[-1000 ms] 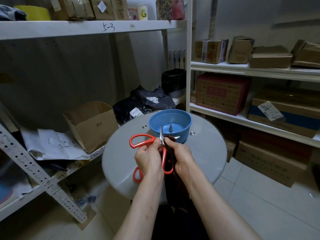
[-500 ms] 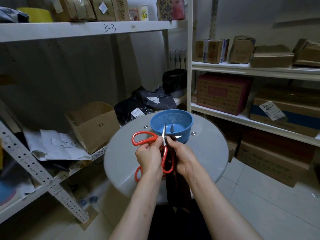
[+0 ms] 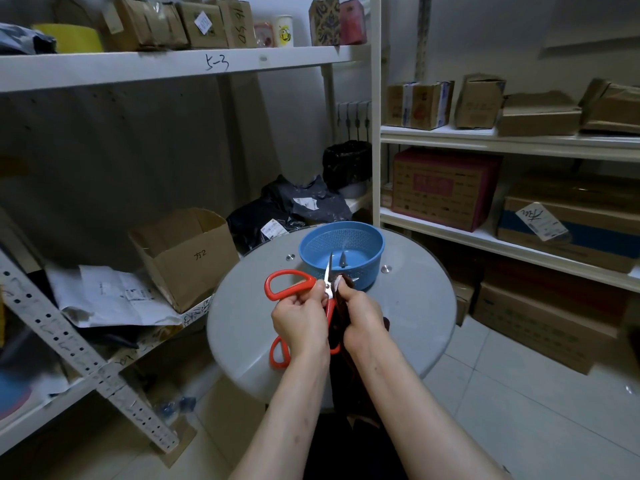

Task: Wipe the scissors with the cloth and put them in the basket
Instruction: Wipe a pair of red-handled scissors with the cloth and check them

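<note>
Over the grey table [image 3: 415, 323], near the blue basket [image 3: 375, 239], opened scissors [image 3: 327, 287] are gripped by the left hand [image 3: 299, 323]; one blade is pinched through the dark cloth [image 3: 336, 322] by fingers [image 3: 346, 292] of the right hand [image 3: 363, 317]

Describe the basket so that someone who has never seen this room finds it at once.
Find the round grey table in the middle of the storeroom. On its far side, just beyond the red-handled scissors, stands the basket. It is the only blue thing on the table: a round plastic bowl with mesh walls, unlike the brown cardboard boxes around.
</note>
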